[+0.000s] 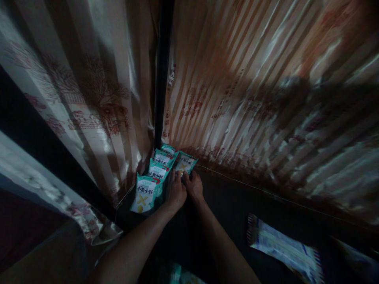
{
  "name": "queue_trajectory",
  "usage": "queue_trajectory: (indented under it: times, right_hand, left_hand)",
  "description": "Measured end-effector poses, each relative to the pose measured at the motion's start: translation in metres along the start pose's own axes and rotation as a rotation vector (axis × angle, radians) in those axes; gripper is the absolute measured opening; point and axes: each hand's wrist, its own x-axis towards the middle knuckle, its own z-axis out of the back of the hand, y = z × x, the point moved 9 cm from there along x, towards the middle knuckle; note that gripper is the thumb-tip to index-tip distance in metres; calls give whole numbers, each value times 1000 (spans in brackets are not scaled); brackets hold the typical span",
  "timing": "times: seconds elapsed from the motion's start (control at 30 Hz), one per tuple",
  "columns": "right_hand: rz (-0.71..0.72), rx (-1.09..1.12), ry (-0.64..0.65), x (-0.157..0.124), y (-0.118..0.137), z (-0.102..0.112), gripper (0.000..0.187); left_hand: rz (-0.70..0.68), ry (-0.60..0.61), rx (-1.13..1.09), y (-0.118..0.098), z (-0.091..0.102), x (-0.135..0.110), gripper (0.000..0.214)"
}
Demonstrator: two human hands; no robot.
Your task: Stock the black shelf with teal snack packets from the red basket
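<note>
A teal-and-white snack bag lies at the far corner of the dark surface. My left hand grips its lower left edge, with the fingers bent and partly hidden. At the lower right edge of the same bag, my right hand is closed, thumb toward the left hand. Just left of my hands runs a row of matching bags, overlapping one another. The nearest bag leans with its printed front toward me; behind it come another bag and more toward the corner.
Pleated printed curtains close in the far side and the left. A dark post stands at the corner. A long blue-and-white packet lies at right, and another teal package shows at the bottom edge. The light is dim.
</note>
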Motion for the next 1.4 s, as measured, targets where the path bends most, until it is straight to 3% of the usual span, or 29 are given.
queue_trajectory:
  times: [0.33,0.63,1.13,1.4]
  right_hand:
    - [-41,52,36,7,2,-5,42]
    - [-34,80,-62,-4,4,2,55]
    - [-3,73,-74,-12,6,-6,54]
    - [9,46,-77,-18,5,-2,53]
  left_hand:
    - [2,-19,-58,3,2,8,53]
    - [2,-2,-16,11,-1,11,56]
    - [-39,-65,-32,13,-1,14,52]
    - [-28,-31,-33,7,2,10,49]
